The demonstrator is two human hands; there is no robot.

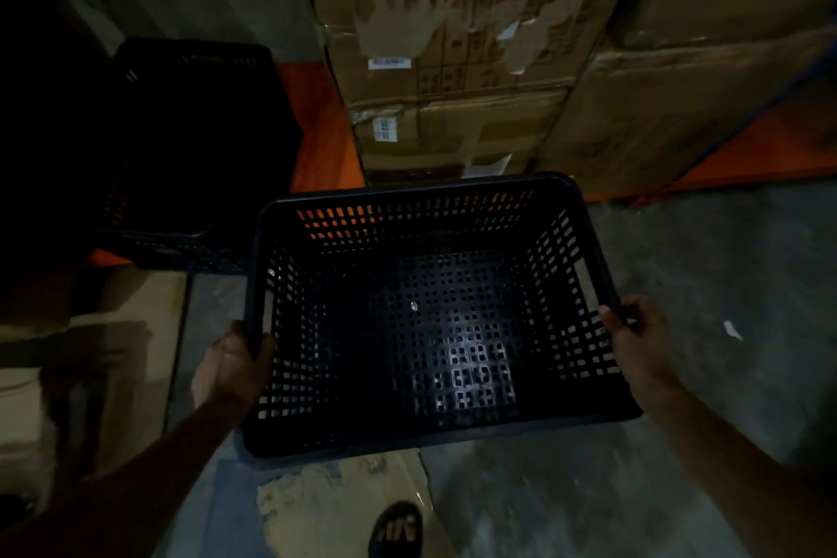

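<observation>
Because you carry the empty black perforated crate (421, 317) level above the floor (706, 285), left hand (233, 365) and right hand (636, 338) each clench fingers round opposite side rims.

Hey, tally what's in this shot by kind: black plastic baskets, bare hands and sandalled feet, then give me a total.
Black perforated plastic baskets: 2, the held basket and the shelf basket on the orange shelf
Bare hands: 2, left hand and right hand, each gripping the held basket's rim
Sandalled feet: 1, the sandalled foot
Total: 5
</observation>
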